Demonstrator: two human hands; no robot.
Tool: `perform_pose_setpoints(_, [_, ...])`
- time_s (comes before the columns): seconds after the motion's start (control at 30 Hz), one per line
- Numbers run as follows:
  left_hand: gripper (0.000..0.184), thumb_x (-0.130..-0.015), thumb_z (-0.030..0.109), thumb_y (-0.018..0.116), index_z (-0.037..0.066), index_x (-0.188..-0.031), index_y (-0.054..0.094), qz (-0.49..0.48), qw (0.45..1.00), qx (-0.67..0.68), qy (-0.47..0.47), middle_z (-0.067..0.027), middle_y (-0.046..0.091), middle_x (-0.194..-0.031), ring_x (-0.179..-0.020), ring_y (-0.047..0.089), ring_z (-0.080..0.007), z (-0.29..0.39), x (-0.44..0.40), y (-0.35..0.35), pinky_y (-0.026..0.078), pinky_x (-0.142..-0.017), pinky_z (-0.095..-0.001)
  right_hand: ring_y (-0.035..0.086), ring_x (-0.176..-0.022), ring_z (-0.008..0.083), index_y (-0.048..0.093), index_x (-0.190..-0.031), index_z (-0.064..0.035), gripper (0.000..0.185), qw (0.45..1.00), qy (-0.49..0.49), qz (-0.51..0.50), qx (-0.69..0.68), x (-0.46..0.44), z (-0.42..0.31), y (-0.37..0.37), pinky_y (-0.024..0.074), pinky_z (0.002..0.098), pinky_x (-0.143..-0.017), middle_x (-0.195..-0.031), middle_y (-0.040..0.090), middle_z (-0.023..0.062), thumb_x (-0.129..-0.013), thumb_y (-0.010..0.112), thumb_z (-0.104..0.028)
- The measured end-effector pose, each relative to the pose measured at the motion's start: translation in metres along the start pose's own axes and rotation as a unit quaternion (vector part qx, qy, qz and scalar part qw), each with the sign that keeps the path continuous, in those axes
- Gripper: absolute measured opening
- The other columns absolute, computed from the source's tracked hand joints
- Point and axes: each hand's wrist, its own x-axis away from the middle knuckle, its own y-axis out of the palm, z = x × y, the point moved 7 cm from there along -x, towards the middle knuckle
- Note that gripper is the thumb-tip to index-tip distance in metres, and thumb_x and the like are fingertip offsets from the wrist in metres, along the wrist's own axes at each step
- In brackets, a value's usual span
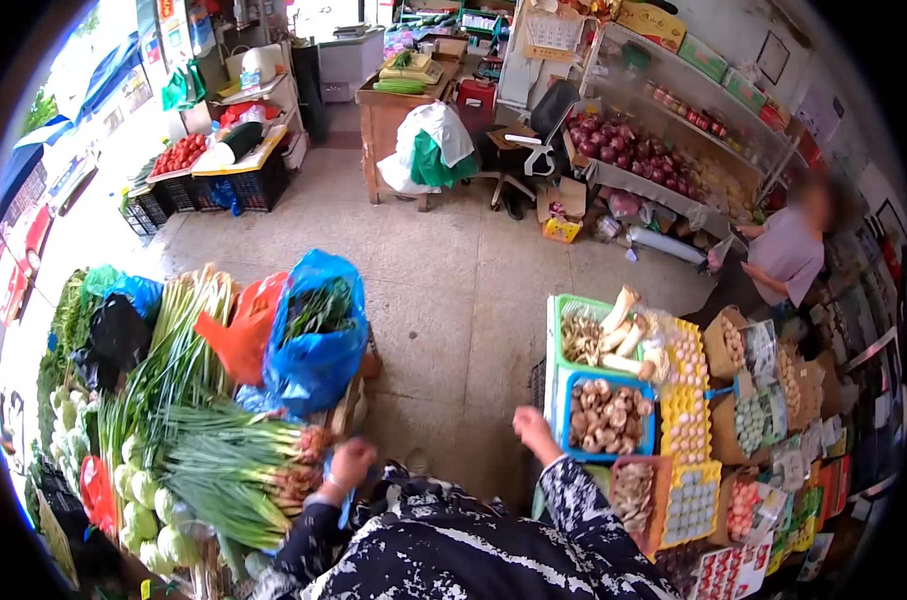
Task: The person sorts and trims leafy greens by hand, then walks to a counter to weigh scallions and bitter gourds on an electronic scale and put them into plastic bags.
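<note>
Wears a dark patterned top (pixel 423 545) closest in. Holds the left hand (pixel 351 463) in a narrow curl just beside the root ends of the spring onions (pixel 223 465) (cannot tell whether empty or fully closed). Shows pale green cabbages (pixel 178 545) to the left of that heap. Holds the right hand (pixel 533 425) near the blue basket (pixel 571 455) of brown mushrooms (pixel 608 410), with a narrow, loosely curled grip. Has egg trays (pixel 688 450) to the right of the basket, and just beyond it a green basket (pixel 563 365) with long pale mushrooms (pixel 623 335). Includes a blue bag (pixel 318 355) of leafy greens (pixel 320 308) beside an orange bag (pixel 248 325), past the spring onions. Farther off, to the right, includes a person (pixel 788 250) near shelved red onions (pixel 633 150). Shows an office chair (pixel 538 130), a wooden bench (pixel 398 130) with green vegetables (pixel 400 87) on top, and tomatoes (pixel 180 154) at far left.
</note>
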Motion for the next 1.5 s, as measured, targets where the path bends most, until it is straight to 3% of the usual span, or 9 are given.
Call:
perform_pose_setpoints(0.07, [0.017,-0.074,0.019,0.061,0.003,-0.078,0.06,0.025,0.993,0.042,0.106,-0.0123,0.061,-0.071,-0.067,0.06,-0.0236,0.109,-0.089,-0.017,0.047,-0.063,-0.0329,0.054,-0.063,0.0152,0.055,-0.1,-0.007,0.024,0.978,0.07,-0.136,0.145,0.009,0.056,0.009,0.0444,0.0292,-0.051,-0.074,0.057,0.0049,-0.079,0.055,-0.017])
perform_pose_setpoints(0.1, [0.019,-0.074,0.02,0.063,0.003,-0.082,0.06,0.018,0.984,-0.002,0.179,-0.0114,0.062,-0.075,-0.069,0.061,-0.0219,0.167,-0.129,-0.026,0.048,-0.064,-0.0317,0.055,-0.079,0.0211,0.055,-0.1,-0.0072,0.024,0.852,-0.154,-0.259,0.428,0.019,0.075,0.022,0.0467,0.0355,-0.065,-0.082,0.058,0.0099,-0.078,0.05,-0.014])
perform_pose_setpoints(0.13, [0.022,-0.075,0.022,0.063,0.004,-0.086,0.061,-0.021,0.988,0.043,0.148,-0.0102,0.063,-0.077,-0.071,0.062,-0.0199,0.204,-0.167,-0.025,0.048,-0.065,-0.0301,0.052,-0.095,0.0234,0.058,-0.097,-0.0054,0.025,0.854,-0.14,-0.266,0.425,0.03,0.103,0.013,0.0436,0.0387,-0.08,-0.093,0.058,0.0122,-0.076,0.048,-0.012])
perform_pose_setpoints(0.23, [0.023,-0.076,0.022,0.063,0.003,-0.089,0.061,-0.058,0.98,0.051,0.184,-0.0096,0.064,-0.079,-0.072,0.062,-0.0183,0.292,-0.275,-0.014,0.048,-0.064,-0.0283,0.051,-0.084,0.0226,0.057,-0.089,-0.0057,0.018,0.913,0.321,-0.186,0.171,0.04,0.172,-0.045,0.0423,0.0374,-0.072,-0.084,0.056,0.0114,-0.074,0.049,-0.013])
perform_pose_setpoints(0.37, [0.022,-0.077,0.02,0.061,0.002,-0.09,0.06,-0.085,0.979,0.074,0.17,-0.0077,0.064,-0.078,-0.069,0.06,-0.015,0.346,-0.386,0.015,0.048,-0.063,-0.0266,0.049,-0.07,0.0214,0.057,-0.077,-0.0061,0.011,0.878,0.453,-0.126,0.087,-0.028,0.17,-0.087,0.0406,0.0357,-0.062,-0.072,0.053,0.0102,-0.072,0.051,-0.013])
perform_pose_setpoints(0.7, [0.017,-0.081,0.019,0.056,0.006,-0.092,0.058,0.001,0.941,0.313,-0.129,-0.0018,0.06,-0.078,-0.07,0.058,-0.0115,0.306,-0.597,0.009,0.044,-0.057,-0.0243,0.045,-0.035,0.0186,0.057,-0.048,-0.0071,0.019,0.959,0.231,-0.062,0.15,-0.53,-0.06,-0.176,0.0364,0.0314,-0.036,-0.041,0.047,0.0074,-0.066,0.054,-0.014])
perform_pose_setpoints(1.0, [0.023,-0.083,0.024,0.053,0.006,-0.097,0.053,0.086,0.902,0.376,-0.193,-0.0067,0.059,-0.089,-0.079,0.06,-0.0187,0.309,-0.789,-0.028,0.048,-0.064,-0.03,0.052,-0.053,0.008,0.056,-0.09,-0.0085,0.014,0.991,-0.012,-0.007,-0.13,-0.886,-0.341,-0.124,0.0373,0.0213,-0.039,-0.068,0.058,0.0004,-0.081,0.055,-0.019])
perform_pose_setpoints(1.27, [0.02,-0.086,0.021,0.05,0.007,-0.1,0.051,-0.022,0.815,0.538,-0.216,-0.0036,0.057,-0.083,-0.075,0.058,-0.0197,0.379,-1.019,-0.041,0.049,-0.068,-0.0358,0.058,-0.06,0.011,0.057,-0.095,-0.0064,0.02,0.97,0.186,-0.158,-0.004,-0.955,-0.284,-0.08,0.0413,0.022,-0.046,-0.075,0.062,0.003,-0.081,0.055,-0.021])
perform_pose_setpoints(1.5, [0.095,-0.069,0.063,0.056,-0.003,-0.129,0.024,-0.006,0.685,0.615,-0.39,-0.021,0.033,-0.127,-0.112,0.04,-0.0338,0.352,-1.139,0.005,0.039,-0.089,-0.0474,0.055,-0.057,0.0112,0.057,-0.092,-0.0063,0.017,0.955,0.287,-0.072,0.017,-1.065,-0.289,-0.098,0.0407,0.0224,-0.044,-0.074,0.06,0.0035,-0.082,0.054,-0.019])
